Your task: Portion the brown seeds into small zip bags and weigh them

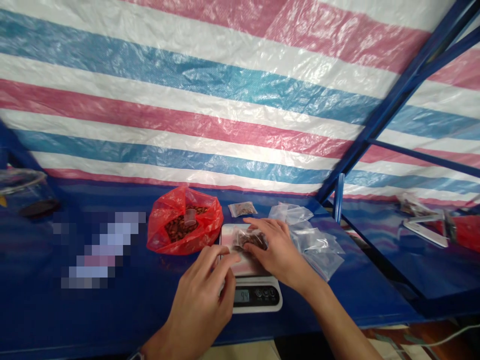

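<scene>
Left hand [200, 300] at scale [255, 290], blue table [112, 310], striped tarp wall [210, 90]

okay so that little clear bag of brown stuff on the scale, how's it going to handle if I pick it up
The small clear bag on the scale will probably sag and flop, since it is thin film. Its loose brown pieces likely shift inside. It looks light, and the glossy plastic may be slippery.

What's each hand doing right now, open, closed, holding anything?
Left hand: fingers pinched on the near edge of the small clear bag on the scale.
Right hand: open, fingers pressing flat on the same bag.
</scene>
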Tool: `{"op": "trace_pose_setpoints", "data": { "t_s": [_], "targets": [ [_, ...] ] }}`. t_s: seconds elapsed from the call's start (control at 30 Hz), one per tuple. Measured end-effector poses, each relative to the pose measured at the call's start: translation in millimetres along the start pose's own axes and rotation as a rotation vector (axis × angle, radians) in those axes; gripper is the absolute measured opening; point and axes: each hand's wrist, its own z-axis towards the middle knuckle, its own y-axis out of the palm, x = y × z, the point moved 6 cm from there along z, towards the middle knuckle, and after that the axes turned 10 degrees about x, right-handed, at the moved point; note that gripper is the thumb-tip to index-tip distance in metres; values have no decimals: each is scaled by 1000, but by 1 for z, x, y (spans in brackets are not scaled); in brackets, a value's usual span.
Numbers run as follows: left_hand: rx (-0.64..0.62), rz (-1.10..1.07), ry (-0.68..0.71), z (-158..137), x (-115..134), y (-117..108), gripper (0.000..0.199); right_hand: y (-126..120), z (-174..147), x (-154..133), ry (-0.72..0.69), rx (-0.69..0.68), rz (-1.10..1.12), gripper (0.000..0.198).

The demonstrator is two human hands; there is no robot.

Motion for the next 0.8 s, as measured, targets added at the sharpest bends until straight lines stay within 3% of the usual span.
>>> {"op": "trace_pose_setpoints", "data": {
  "t_s": [0.17,0.23,0.33,0.5,0.63,0.7,0.8],
  "targets": [
    [-5,-11,-274,-7,-15,4,11,-4,4,1,139,112,207,39],
    [11,-45,-444,-11,-26,5,20,-1,4,-10,179,120,337,35],
    [42,-234,-625,-14,-35,7,33,9,1,-40,188,71,521,31],
    [102,-494,-756,-11,-45,-11,29,21,-6,-88,93,-119,652,37],
    [197,-396,-741,-11,-59,-46,23,28,12,-93,23,-80,516,31],
    [213,-314,-739,-13,-70,-61,22,38,32,-94,-41,-16,308,18],
    [216,-207,-758,-16,-89,-74,22,70,63,-104,-149,-65,-106,14]
  ]
}}
